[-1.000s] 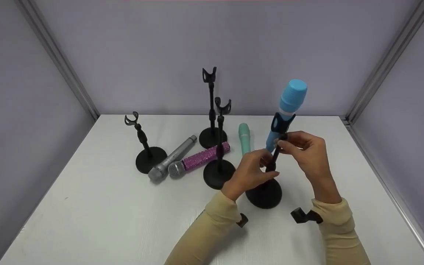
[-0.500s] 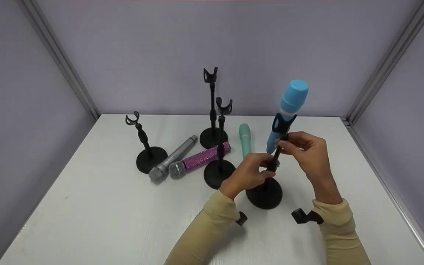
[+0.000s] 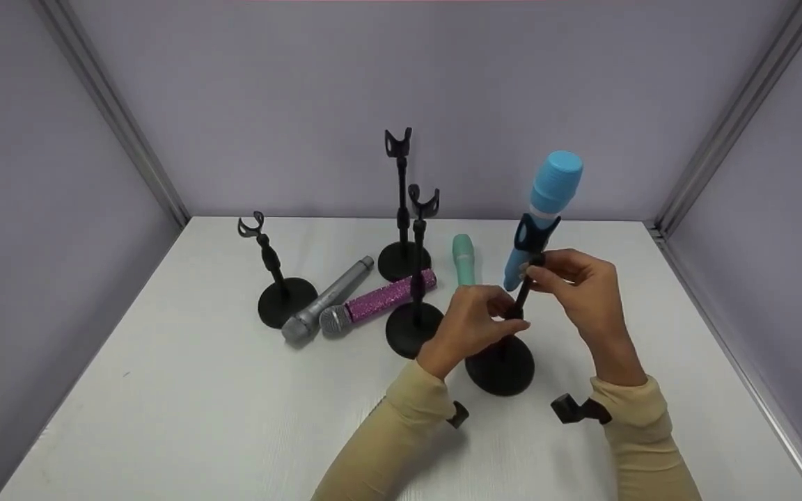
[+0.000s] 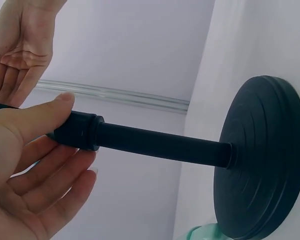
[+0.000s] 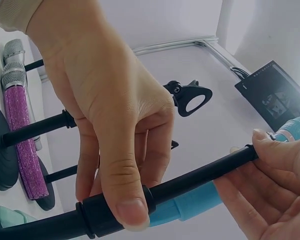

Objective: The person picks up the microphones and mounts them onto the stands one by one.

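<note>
My left hand (image 3: 470,323) holds the collar (image 4: 77,131) midway up a black microphone stand, thumb on one side and fingers on the other. Higher up, my right hand (image 3: 585,289) pinches the thin upper tube (image 5: 205,172) just under the clip (image 3: 535,235). A blue microphone (image 3: 557,182) sits in that clip, tilted, head up. The stand's round base (image 3: 502,367) rests on the white table. Behind my left hand lies a mint green microphone (image 3: 464,257), its lower part hidden.
Left of my hands stand three other black stands: a front one (image 3: 415,330), a rear one (image 3: 403,261) and a short one (image 3: 286,303). A silver microphone (image 3: 328,299) and a glittery purple one (image 3: 380,299) lie among them. Grey walls (image 3: 401,104) enclose the table (image 3: 199,417).
My left hand's fingers drew in round the collar half a second ago; now its thumb reaches farther across, the hand slightly higher. The right hand and blue microphone stay nearly still.
</note>
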Motion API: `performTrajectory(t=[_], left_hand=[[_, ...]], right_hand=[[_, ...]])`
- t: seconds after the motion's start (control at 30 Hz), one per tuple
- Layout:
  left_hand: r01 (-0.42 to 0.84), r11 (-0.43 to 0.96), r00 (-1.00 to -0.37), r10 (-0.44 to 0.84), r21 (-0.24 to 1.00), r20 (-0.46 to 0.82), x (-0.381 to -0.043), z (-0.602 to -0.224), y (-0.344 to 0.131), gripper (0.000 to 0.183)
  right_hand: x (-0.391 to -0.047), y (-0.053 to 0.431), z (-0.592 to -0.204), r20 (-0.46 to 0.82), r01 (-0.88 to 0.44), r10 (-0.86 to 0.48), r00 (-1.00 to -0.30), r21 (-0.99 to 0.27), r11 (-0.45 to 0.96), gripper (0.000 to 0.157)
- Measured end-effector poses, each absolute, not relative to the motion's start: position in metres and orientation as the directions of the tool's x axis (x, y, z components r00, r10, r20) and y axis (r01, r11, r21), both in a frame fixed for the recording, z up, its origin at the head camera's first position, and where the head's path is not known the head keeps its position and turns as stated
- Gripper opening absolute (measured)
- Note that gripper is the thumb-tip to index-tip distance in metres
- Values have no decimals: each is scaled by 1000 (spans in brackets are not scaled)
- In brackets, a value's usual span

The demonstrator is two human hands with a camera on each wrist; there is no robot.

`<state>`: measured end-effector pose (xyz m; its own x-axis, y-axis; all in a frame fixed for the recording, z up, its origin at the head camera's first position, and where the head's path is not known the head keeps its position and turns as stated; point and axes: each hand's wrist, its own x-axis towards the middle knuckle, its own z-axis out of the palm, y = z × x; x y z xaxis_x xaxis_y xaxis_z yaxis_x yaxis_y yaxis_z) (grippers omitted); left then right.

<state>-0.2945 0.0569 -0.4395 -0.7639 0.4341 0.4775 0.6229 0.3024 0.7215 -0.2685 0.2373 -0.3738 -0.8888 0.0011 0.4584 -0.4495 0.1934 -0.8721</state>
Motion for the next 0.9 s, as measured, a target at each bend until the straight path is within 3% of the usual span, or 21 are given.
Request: performTrajectory(t=[0.13,0.53,0.9], left_hand=[[651,301,-739,461,697,491,-295,-439,57,19],[649,410,-751,477,640,456,-292,-435,56,16],[659,340,-743,430,671,512,-295,-442,58,29]], right_hand=[[-269,237,-374,459,-450,2,-888,-871,198,19],[-268,237,-374,451,-441,6,-893,-875,198,19],[-268,237,-373,445,-434,4,-895,-875,215,19]])
